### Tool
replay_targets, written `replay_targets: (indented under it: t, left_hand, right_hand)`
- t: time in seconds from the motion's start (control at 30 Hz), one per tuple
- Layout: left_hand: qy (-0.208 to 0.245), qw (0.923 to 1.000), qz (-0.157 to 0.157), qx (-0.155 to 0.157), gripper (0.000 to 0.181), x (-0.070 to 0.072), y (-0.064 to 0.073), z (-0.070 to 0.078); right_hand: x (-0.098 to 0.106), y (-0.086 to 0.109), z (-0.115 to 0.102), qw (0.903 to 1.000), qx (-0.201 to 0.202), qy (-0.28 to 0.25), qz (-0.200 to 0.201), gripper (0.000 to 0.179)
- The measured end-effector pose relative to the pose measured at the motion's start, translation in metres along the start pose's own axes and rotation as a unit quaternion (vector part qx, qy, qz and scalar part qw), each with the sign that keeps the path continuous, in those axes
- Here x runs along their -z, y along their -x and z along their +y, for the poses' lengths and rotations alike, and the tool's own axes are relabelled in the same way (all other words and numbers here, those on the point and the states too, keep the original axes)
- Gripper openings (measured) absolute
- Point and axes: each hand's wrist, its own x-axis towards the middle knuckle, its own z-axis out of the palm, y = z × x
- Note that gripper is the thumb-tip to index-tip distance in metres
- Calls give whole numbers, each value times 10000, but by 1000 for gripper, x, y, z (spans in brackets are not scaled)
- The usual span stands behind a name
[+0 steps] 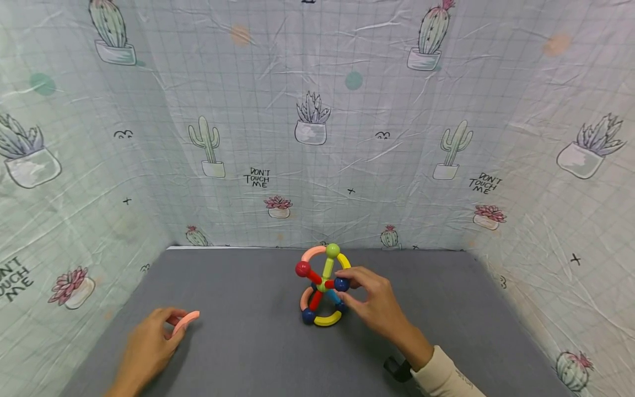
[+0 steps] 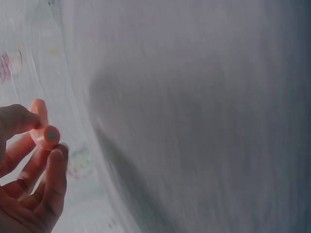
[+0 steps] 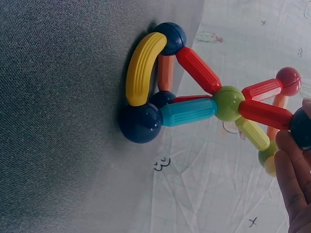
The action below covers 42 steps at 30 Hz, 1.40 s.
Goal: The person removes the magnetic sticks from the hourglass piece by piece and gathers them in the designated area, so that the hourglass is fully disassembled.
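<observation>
My left hand [image 1: 149, 347] pinches a curved salmon magnetic rod [image 1: 188, 318] above the left part of the table. In the left wrist view a small grey-blue dot shows on the end of the rod. At the middle of the table stands a structure of magnetic rods and balls, with a green ball [image 3: 228, 103] at its centre. My right hand [image 1: 372, 300] grips a dark blue ball [image 1: 342, 284] at the end of a red rod [image 3: 265, 113]. Another red rod carries a red ball [image 1: 303, 269], and a green ball [image 1: 333, 251] tops the structure.
Dark blue balls [image 3: 141, 122] form the base, joined by curved rods, one of them a yellow rod [image 1: 327, 320]. A grey cloth covers the table [image 1: 238, 353]. Behind and at both sides hangs a curtain [image 1: 347, 165] printed with cacti.
</observation>
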Motion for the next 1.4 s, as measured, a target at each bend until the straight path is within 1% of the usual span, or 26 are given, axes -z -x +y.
replay_targets:
  t: [0.1, 0.17, 0.27, 0.37, 0.5, 0.63, 0.67, 0.73, 0.77, 0.83, 0.93, 0.97, 1.03, 1.17, 1.3, 1.4]
  left_hand:
    - [-242, 9992, -259, 161, 26, 8, -1, -15]
    - [-382, 9971, -569, 342, 28, 14, -3, -24]
    - [-542, 9906, -1087, 632, 33, 21, -7, -36]
    - [-618, 9836, -1465, 852, 38, 25, -9, -44]
    - [-653, 9779, -1736, 967, 42, 26, -9, -51]
    - [-668, 9727, -1957, 1056, 46, 27, -10, -53]
    - [-686, 9723, -1972, 1053, 47, 28, -10, -52]
    - [-755, 9738, -1901, 997, 46, 28, -11, -48]
    - [-760, 9767, -1782, 919, 43, 28, -11, -45]
    - [-800, 9842, -1425, 683, 36, 27, -12, -35]
    - [-756, 9941, -742, 250, 28, 22, -15, -9]
    - [-706, 9962, -497, 81, 28, 19, -17, 0]
    - [-623, 9977, -203, -142, 30, 15, -23, 22]
    - [-304, 9984, 15, -479, 30, 4, -35, 68]
    - [105, 9974, -29, -716, 31, -8, -43, 113]
    - [379, 9957, -178, -832, 31, -17, -49, 145]
  right_hand:
    - [0, 0, 0, 10000, -13, 24, 1, 42]
    - [0, 0, 0, 10000, -10, 36, 9, 42]
    - [1, 1, -1, 10000, 7, 33, 21, 42]
    - [1, 1, -1, 10000, 16, 36, 9, 42]
    - [1, 0, -1, 10000, -3, 45, -20, 41]
    - [2, 0, -2, 10000, -21, 80, -25, 41]
    - [2, 0, -2, 10000, -31, 88, -29, 42]
    - [2, 0, -2, 9999, -45, 103, -43, 42]
    - [2, 0, -3, 9999, -56, 106, -51, 42]
    - [2, 0, -3, 9999, -70, 117, -57, 43]
    - [3, 0, -3, 9999, -83, 104, -35, 46]
    - [3, 0, -3, 9999, -83, 114, -25, 47]
    - [3, 0, -3, 9999, -81, 122, -10, 49]
    - [5, 0, 1, 10000, -65, 41, 4, 55]
    - [9, -2, 6, 10000, -40, -64, -48, 57]
    - [12, -5, 10, 9998, -21, -102, -167, 53]
